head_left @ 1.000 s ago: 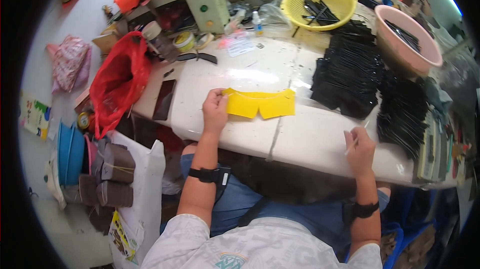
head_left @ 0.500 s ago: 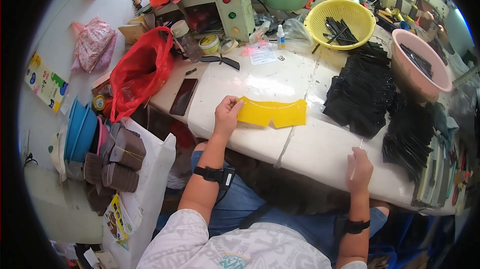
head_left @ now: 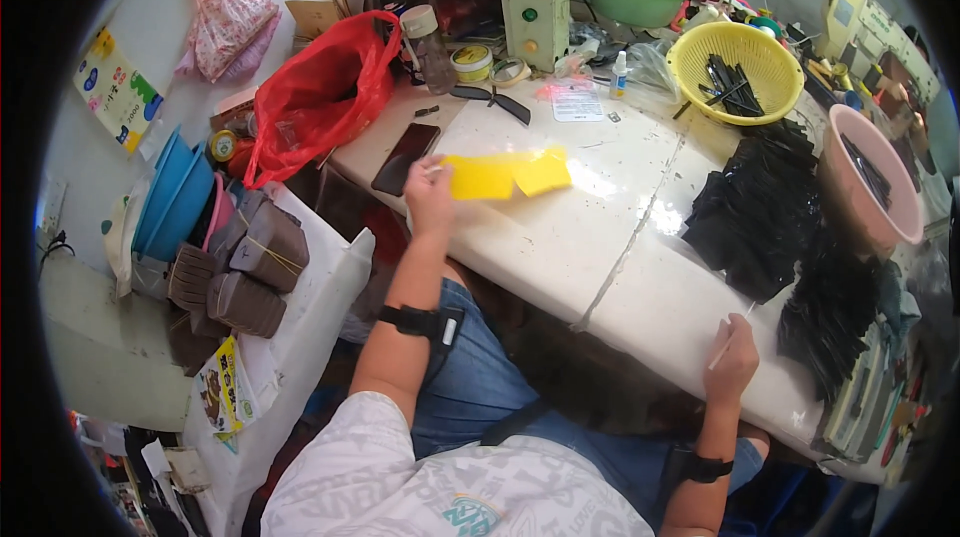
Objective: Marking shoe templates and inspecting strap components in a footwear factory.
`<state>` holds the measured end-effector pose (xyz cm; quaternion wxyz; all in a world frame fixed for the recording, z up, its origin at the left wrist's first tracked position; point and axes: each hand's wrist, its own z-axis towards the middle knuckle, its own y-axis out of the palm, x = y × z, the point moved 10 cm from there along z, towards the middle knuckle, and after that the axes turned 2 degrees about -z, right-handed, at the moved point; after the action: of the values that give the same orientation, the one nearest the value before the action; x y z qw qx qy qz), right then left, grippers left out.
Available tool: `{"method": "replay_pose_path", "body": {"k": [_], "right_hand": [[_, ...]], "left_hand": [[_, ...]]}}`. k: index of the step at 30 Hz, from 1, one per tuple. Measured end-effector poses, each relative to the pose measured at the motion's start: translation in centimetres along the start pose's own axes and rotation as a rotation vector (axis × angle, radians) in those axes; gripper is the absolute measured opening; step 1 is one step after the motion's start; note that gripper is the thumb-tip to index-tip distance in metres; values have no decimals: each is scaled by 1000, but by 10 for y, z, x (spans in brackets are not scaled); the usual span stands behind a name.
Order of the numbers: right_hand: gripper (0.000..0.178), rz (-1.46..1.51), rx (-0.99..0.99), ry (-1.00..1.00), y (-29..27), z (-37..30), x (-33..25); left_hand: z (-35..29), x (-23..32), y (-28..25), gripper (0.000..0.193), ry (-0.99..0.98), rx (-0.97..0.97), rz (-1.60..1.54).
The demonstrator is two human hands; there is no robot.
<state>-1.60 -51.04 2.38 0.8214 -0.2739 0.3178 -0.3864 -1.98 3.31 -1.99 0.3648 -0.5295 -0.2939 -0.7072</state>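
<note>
My left hand (head_left: 428,193) pinches the left end of a flat yellow piece (head_left: 483,177), thin like sheet material, with a notch in its near edge. The piece is held over the white table, smeared by motion. Close beside that hand lies a dark phone (head_left: 406,159). At the table's near edge, on the right, my right hand (head_left: 733,361) is closed around a thin pale stick (head_left: 719,354); its exact kind cannot be made out. Just beyond the right hand, black strip-like pieces (head_left: 750,217) lie in a thick layered pile.
On the white table (head_left: 560,257) stand a yellow colander (head_left: 695,87) and a pink basin (head_left: 870,152), both holding black pieces. A red plastic bag (head_left: 300,117) is at the left, near a clear bottle (head_left: 430,62). Bundled brown pieces (head_left: 270,247) sit lower left.
The view has swung, so the table appears shifted right. My left hand has carried the yellow piece left, nearer the phone. My right hand still grips the stick near the table edge.
</note>
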Motion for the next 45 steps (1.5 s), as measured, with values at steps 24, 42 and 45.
{"method": "replay_pose_path", "body": {"k": [24, 42, 45], "right_hand": [[15, 100, -362, -615, 244, 120, -286], [38, 142, -471, -525, 179, 100, -226], [38, 138, -510, -476, 130, 77, -177]], "left_hand": [[-5, 27, 39, 31, 601, -378, 682], [-17, 36, 51, 40, 622, -480, 820], [-18, 31, 52, 42, 621, -499, 878]]}}
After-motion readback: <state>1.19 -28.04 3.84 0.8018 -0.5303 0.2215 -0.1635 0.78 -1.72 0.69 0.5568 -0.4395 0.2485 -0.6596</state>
